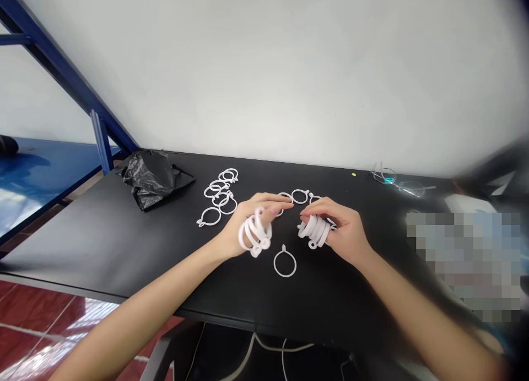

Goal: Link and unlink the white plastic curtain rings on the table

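Left stack (255,235) of rings looped on curled left hand (239,226), just left of lone ring (285,263) on counter (103,243); right stack (314,230) pinched in right hand (346,233), just right of it. Likely best: keep both stacks squared, grip tight. Loose rings (221,196) beyond it, black bag (152,177) far left.

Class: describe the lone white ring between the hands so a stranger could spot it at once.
On the black table, between the left hand and right hand, lies one white ring. The other rings are held or clustered behind; this one lies alone.
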The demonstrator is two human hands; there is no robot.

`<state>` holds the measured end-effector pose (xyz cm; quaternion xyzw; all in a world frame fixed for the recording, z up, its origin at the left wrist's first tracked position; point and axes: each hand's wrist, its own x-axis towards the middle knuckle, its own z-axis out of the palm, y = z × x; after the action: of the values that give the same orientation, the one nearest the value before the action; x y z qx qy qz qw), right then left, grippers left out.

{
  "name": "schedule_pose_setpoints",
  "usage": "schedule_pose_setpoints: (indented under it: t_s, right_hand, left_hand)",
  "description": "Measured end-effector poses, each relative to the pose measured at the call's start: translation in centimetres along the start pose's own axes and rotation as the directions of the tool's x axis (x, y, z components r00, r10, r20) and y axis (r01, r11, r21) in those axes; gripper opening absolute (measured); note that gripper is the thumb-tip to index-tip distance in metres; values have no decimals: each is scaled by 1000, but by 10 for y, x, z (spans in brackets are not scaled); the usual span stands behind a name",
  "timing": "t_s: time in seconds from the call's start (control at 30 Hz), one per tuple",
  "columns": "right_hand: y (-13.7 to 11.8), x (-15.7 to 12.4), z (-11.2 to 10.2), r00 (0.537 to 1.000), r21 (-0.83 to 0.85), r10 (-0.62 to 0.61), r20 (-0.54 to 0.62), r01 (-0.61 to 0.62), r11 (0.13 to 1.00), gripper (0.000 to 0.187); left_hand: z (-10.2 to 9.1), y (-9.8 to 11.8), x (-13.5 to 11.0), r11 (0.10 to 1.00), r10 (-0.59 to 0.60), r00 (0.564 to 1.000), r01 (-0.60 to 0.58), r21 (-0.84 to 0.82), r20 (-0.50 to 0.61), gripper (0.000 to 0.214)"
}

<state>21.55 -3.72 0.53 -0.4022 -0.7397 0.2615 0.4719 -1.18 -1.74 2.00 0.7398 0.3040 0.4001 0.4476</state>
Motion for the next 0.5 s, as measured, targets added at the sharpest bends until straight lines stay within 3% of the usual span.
schedule_pose_setpoints:
  t_s: [0.1, 0.2, 0.33, 0.5]
  right_hand:
    - [0, 1, 1, 999, -23, -11, -38, 10, 1000, 11]
    - [0, 1, 2, 999, -18, -32, -26, 32, 999, 8]
    - [0, 0, 5, 996, -53, -87, 12, 87, 995, 8]
    - [-1, -3, 9, 982, -163, -188, -23, 182, 970, 8]
  left_hand:
    - [-1, 0, 1, 1000, 24, 999, -24, -11, -25, 26]
    - [-2, -2, 2, 997, 13, 1000, -11, -79, 24, 26]
    - [-3, -7, 3, 1000, -5, 998, 6, -20, 56, 25]
    - [0, -8, 1, 998, -55, 994, 55, 3, 99, 34]
